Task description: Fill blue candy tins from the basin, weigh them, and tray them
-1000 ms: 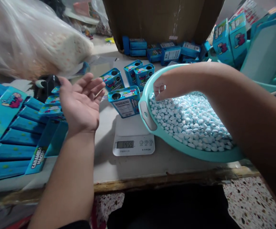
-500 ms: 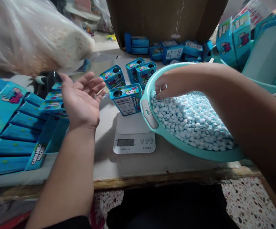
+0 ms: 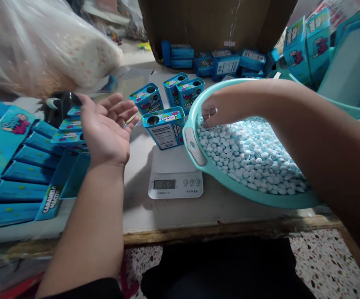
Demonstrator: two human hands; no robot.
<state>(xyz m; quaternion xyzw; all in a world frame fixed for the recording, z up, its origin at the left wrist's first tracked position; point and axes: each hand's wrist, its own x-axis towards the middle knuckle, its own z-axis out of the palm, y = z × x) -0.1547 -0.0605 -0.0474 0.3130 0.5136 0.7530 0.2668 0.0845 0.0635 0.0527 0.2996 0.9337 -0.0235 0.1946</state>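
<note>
My left hand (image 3: 110, 128) is held palm up with its fingers stretched out and nothing in it, just left of a blue candy tin (image 3: 164, 128). That tin stands upright on a white digital scale (image 3: 176, 182) with a lit display; its top has a round hole. My right hand (image 3: 212, 109) reaches over the rim of a turquoise basin (image 3: 257, 201). Its fingers curl inward at the surface of the small pale-blue candies (image 3: 254, 162), and what they hold, if anything, is hidden. Behind the scale stand three more tins (image 3: 147, 99) with similar holes.
At left lies a display box (image 3: 8, 137) packed with blue tins. A clear plastic bag (image 3: 83, 54) with pale contents is behind it. A cardboard box (image 3: 217, 25) with blue packs stands at the back; another turquoise tub (image 3: 348, 106) with boxes is at right.
The number on the scale's display has changed and appears higher. Both hands stay almost where they were, with the view shifting slightly.
</note>
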